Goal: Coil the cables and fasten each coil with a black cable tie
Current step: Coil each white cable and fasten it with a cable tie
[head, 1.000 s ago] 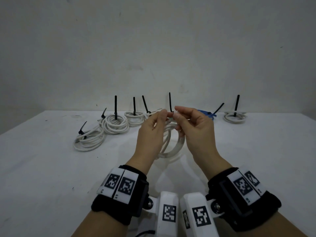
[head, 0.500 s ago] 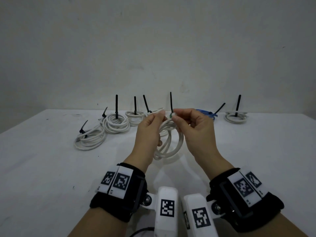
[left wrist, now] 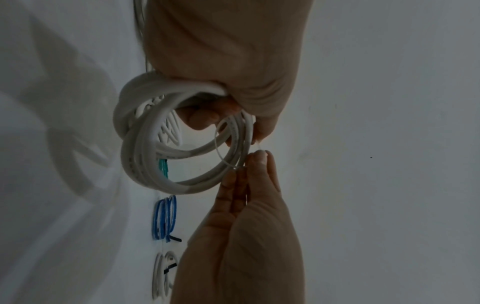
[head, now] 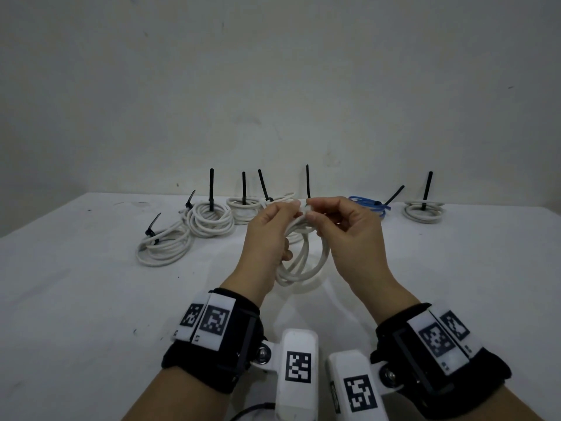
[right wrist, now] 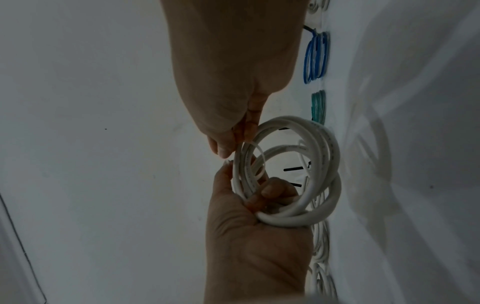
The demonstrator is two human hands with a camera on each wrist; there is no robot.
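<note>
A coil of white cable (head: 303,262) hangs in the air over the table's middle. My left hand (head: 294,208) grips its top strands, fingers curled round them (right wrist: 246,179). A thin pale strip (left wrist: 221,144) is looped round those strands. My right hand (head: 312,211) pinches the strip's end between thumb and fingertips (left wrist: 254,160), right beside the left hand. No black tie shows on this coil (right wrist: 324,164). In the left wrist view the left hand (left wrist: 231,123) hides the coil's upper part.
Tied coils line the back of the white table (head: 91,299): white ones (head: 161,247) (head: 211,220) (head: 243,205) (head: 423,212), a blue one (head: 367,203) and a green one (right wrist: 318,107). Their black tie tails (head: 307,180) stick up. A wall stands close behind.
Both hands stay together at the top of the coil. The hanging loops have swung a little and spread slightly apart.
</note>
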